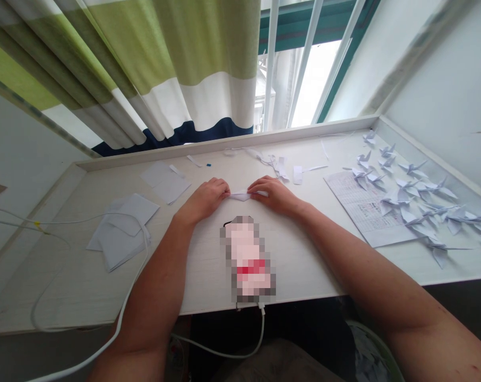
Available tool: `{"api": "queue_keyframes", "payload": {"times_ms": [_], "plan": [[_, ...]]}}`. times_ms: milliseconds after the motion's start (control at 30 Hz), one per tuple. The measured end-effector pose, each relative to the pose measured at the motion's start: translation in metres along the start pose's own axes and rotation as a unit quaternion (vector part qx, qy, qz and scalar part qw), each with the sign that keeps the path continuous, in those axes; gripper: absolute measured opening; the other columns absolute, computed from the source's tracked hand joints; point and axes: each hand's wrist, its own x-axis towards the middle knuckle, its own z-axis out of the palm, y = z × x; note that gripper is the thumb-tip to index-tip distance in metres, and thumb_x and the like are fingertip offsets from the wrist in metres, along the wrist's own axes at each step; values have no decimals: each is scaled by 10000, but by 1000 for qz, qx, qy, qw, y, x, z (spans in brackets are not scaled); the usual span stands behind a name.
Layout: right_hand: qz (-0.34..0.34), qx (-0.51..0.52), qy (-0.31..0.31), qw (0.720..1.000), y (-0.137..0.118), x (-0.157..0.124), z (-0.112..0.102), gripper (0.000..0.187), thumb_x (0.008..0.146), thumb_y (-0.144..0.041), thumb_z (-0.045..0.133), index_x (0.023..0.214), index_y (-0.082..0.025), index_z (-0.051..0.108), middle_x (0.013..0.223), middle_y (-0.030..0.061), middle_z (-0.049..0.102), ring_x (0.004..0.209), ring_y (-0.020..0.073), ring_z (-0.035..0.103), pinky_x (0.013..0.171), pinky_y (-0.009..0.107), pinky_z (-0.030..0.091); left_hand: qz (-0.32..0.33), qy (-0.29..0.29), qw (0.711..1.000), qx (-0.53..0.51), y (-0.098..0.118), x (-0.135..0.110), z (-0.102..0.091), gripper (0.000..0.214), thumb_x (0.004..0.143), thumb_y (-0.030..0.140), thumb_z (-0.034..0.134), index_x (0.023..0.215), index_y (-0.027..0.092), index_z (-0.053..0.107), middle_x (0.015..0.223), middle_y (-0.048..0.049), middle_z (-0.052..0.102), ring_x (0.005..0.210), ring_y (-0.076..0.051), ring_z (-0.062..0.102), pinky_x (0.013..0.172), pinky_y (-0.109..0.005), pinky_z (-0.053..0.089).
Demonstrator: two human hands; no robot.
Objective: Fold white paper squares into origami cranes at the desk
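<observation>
A: Head view. What's the left hand (209,197) doing?
B: Fingers curled nearly closed, tips pinching the left end of a small folded white paper (239,196).
A: Right hand (275,194)?
B: On the other end of the same paper. Thumb and fingers close together over it, rest of the hand loosely bent.
A: Paper location?
B: Mid-desk, between the two hands, just beyond a pixelated pink phone-like item (246,244). Desk (208,286) is white.
A: Cable?
B: White cable (263,326) meets the near end of the pink item, loops below the desk edge.
A: Left side?
B: Overlapping white sheets (125,233), more paper pieces (171,183) farther back. Tiny blue bit (208,165) near the rear.
A: Right side?
B: Group of folded paper birds (410,196), some resting on a printed sheet (354,207). Paper scraps (280,168) lie behind the right hand.
A: Background?
B: Green, white and dark-blue curtain (212,48), barred window (300,69) right of it.
</observation>
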Motion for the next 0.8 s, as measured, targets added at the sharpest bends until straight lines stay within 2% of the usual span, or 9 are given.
{"api": "queue_keyframes", "payload": {"times_ms": [200,333,467,633,800], "plan": [[-3,-3,-9,1000,-1,0,-1,203,1000,-242,646,1091,-239,827,1170,87,800,1099,295,663,992,482,524,-52,53,995,-64,-7,-8,5,237,1012,303,479,1079,228,694,1071,-78,717,984,-244,660,954,-419,527],[-4,-7,-14,1000,-1,0,-1,204,1005,-244,640,1089,-239,827,1172,81,798,1092,288,657,997,475,520,-78,64,988,-116,-5,-11,7,247,970,376,587,1124,236,720,1153,-77,738,1033,-247,680,936,-398,551],[-4,-6,-16,1000,-2,0,-2,220,1014,-246,624,1095,-251,829,1178,79,795,1104,283,651,992,466,518,-98,57,983,-147,0,-10,6,242,929,421,662,1072,246,746,1123,-64,764,1001,-243,688,908,-392,556],[-4,-12,-21,1000,-2,0,-2,215,1011,-235,630,1095,-235,827,1190,86,794,1088,286,655,984,468,521,-111,78,973,-187,0,-9,5,248,887,450,700,987,235,774,1012,-51,785,895,-222,683,882,-374,544],[1,-6,-17,1000,-2,0,-2,207,1012,-229,633,1092,-210,824,1185,95,793,1098,288,656,993,467,521,-146,72,963,-213,-1,-10,6,294,832,489,743,928,217,797,921,-47,778,775,-193,637,762,-333,513]]}}
